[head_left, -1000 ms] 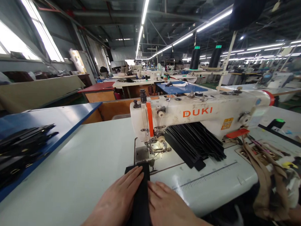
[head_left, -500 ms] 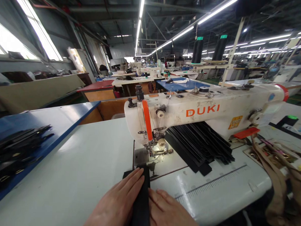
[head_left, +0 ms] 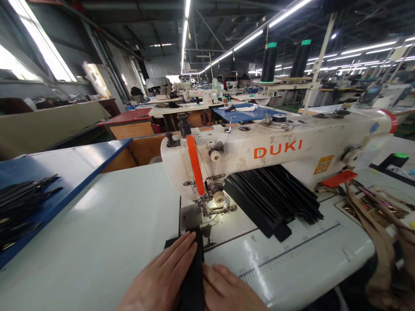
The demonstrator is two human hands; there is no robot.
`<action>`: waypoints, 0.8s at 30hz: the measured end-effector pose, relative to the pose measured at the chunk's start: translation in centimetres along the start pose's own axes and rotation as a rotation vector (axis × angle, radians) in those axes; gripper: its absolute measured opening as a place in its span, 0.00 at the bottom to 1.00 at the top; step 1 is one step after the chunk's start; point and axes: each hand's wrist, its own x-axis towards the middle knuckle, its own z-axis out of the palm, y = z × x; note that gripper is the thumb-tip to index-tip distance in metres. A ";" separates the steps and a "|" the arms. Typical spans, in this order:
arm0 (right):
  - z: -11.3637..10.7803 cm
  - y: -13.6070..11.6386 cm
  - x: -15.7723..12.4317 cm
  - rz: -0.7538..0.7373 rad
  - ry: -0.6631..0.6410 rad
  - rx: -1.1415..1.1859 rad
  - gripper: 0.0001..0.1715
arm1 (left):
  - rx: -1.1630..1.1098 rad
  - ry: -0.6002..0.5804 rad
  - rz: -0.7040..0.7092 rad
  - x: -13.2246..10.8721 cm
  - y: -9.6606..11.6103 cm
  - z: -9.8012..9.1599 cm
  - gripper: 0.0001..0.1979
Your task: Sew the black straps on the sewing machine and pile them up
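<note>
A long black fabric strip (head_left: 192, 282) lies lengthwise in front of me, its far end just short of the sewing machine's needle area (head_left: 205, 205). My left hand (head_left: 160, 274) rests on the strip's left side, fingers straight, together and flat, tips near its far end. Under those fingers, a further black piece (head_left: 171, 242) sticks out to the left. Against the strip's right edge lies my right hand (head_left: 231, 294), low and fairly flat, with its fingertips touching that edge. The undersides of both hands are hidden.
Under the white sewing machine's arm (head_left: 279, 149) lies a fanned stack of black strips (head_left: 274, 201). Black pieces (head_left: 18, 212) lie on the blue table (head_left: 91, 163) at left. Tan straps (head_left: 378, 243) hang at right beside a tray of metal parts (head_left: 353, 208). Thread cones (head_left: 269, 62) stand behind.
The camera view has shifted slightly, so the machine head appears a little further left. Both hands and the strip keep nearly the same placement before the needle area.
</note>
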 end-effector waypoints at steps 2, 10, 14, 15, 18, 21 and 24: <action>0.1 0.0 0.0 -0.003 -0.008 0.001 0.25 | 0.004 0.001 0.001 0.1 -0.1 0.0 0.27; 0.7 -0.1 -0.2 -0.020 0.044 -0.025 0.24 | 0.023 0.012 0.022 0.3 -0.1 -0.2 0.25; 0.8 -0.2 -0.1 0.003 0.060 -0.026 0.23 | 0.060 0.012 0.047 0.5 -0.1 -0.1 0.24; 0.7 -0.2 -0.1 0.009 0.057 -0.025 0.23 | 0.065 0.013 0.050 0.5 -0.1 -0.1 0.24; 0.6 -0.2 0.0 0.006 0.044 -0.022 0.22 | 0.081 0.004 0.060 0.8 0.0 -0.3 0.24; 0.5 -0.2 0.0 -0.014 0.036 -0.021 0.22 | 0.118 0.003 0.089 1.0 0.0 -0.6 0.23; 0.6 -0.1 0.0 -0.025 0.033 -0.021 0.22 | 0.142 0.005 0.101 1.1 -0.1 -0.6 0.22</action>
